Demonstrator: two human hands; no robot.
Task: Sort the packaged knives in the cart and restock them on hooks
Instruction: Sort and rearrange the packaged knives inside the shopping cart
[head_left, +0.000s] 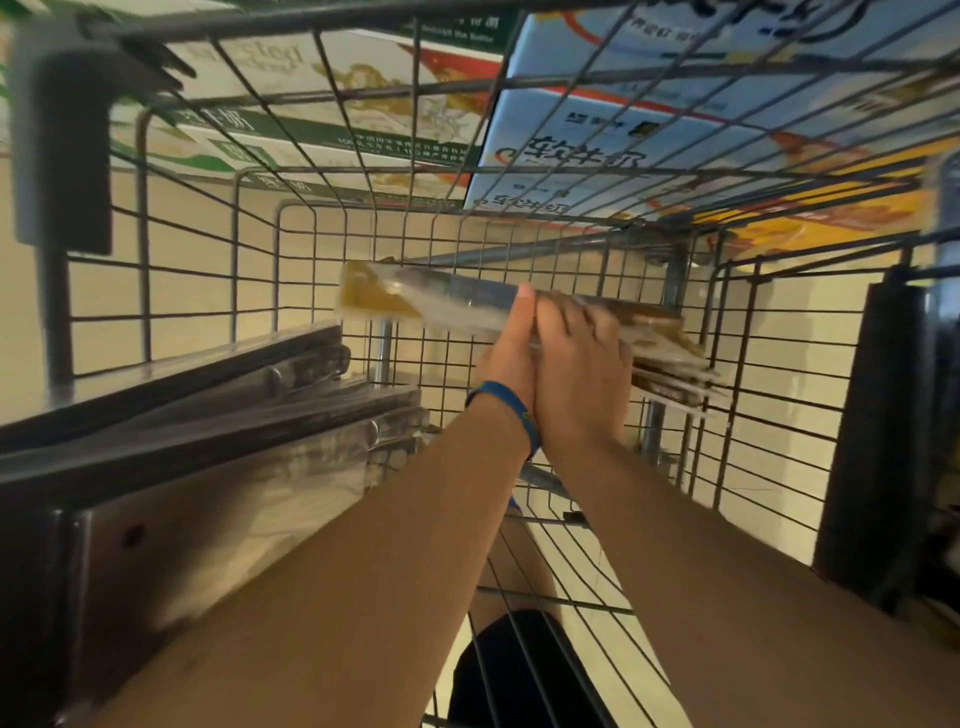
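Note:
I look down into a wire cart (769, 364). Both arms reach into it. My left hand (511, 348), with a blue wristband, and my right hand (582, 374) press together around a stack of clear-packaged knives with yellow-brown cards (436, 304), held edge-on above the cart floor. The stack sticks out left past my fingers and fans out to the right. A second pile of packaged knives with dark handles and wide steel blades (218, 431) lies along the cart's left side, blurred.
Printed cartons, a green-and-white one (332, 104) and a blue-and-white one (649, 130), stand beyond the cart's far wall. Black cart corner posts (62, 156) rise at left and right. Cream floor tiles show through the mesh. A dark shoe (519, 670) is below.

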